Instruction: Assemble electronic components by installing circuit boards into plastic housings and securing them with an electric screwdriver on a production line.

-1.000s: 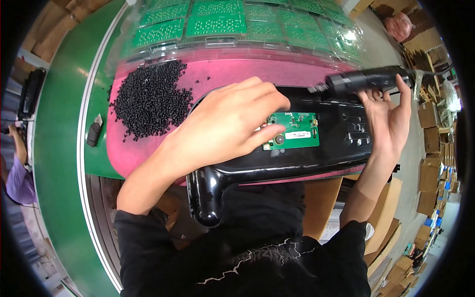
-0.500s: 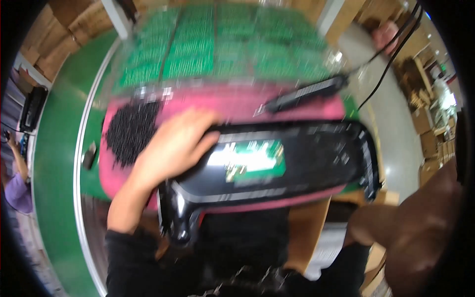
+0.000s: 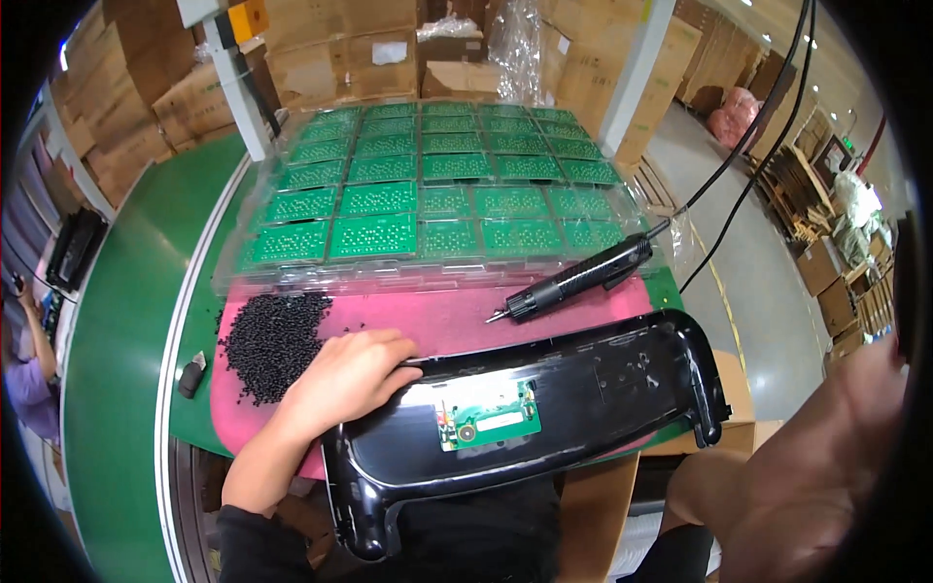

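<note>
A long glossy black plastic housing (image 3: 603, 389), with a curved arm at each end, lies slanted along the near edge of the pink mat (image 3: 428, 309). My left hand (image 3: 355, 379) grips its far rim toward the left, fingers over the edge. Set in the housing is a green circuit board (image 3: 530, 425). My right hand (image 3: 855, 437) is raised at the right, close to the camera and apart from the housing; its fingers cannot be made out. Beyond the housing lies a black electric screwdriver (image 3: 583, 280), bit pointing left. Small black screws (image 3: 272, 340) are heaped beside my left hand.
Stacked clear plastic trays (image 3: 447, 267) of green circuit boards fill the far side. A small black object (image 3: 191, 379) sits on the green surface at left. Black cables (image 3: 743, 160) hang at right. Cardboard boxes (image 3: 330, 68) stand behind; another person (image 3: 34, 374) is at far left.
The view has tilted up and sharpened, so the scene sits lower in it. My left hand stays on the housing's rim. The right hand remains raised at the right.
</note>
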Available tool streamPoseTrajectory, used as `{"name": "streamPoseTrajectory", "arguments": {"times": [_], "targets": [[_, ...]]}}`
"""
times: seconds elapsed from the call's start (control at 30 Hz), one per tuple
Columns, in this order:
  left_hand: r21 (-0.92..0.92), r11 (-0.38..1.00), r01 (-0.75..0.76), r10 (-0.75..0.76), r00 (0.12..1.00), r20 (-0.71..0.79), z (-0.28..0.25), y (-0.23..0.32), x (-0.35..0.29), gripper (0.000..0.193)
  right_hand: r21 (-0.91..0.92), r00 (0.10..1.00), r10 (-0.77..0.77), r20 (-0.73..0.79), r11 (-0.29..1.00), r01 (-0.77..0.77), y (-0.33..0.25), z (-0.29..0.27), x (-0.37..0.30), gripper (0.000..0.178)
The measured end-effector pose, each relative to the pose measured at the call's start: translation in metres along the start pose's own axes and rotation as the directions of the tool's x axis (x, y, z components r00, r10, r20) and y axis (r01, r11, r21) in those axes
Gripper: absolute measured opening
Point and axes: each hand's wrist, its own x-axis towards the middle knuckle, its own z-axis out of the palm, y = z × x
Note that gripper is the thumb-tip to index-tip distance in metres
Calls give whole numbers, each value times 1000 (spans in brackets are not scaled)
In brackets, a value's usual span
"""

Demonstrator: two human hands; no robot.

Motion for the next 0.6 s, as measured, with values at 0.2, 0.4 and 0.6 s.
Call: {"name": "streamPoseTrajectory", "arguments": {"times": [0.2, 0.4, 0.6], "targets": [[-36, 996, -82, 79, 995, -65, 14, 7, 15, 17, 31, 985, 173, 20, 984, -173, -20, 19, -11, 20], [-68, 994, -91, 88, 995, -57, 21, 2, 10, 15, -221, 559, 362, 746, 927, -304, -53, 39, 21, 22], [-116, 985, -126, 119, 991, -63, 26, -3, 18, 21, -157, 653, 342, 676, 932, -325, -73, 47, 39, 23]]}}
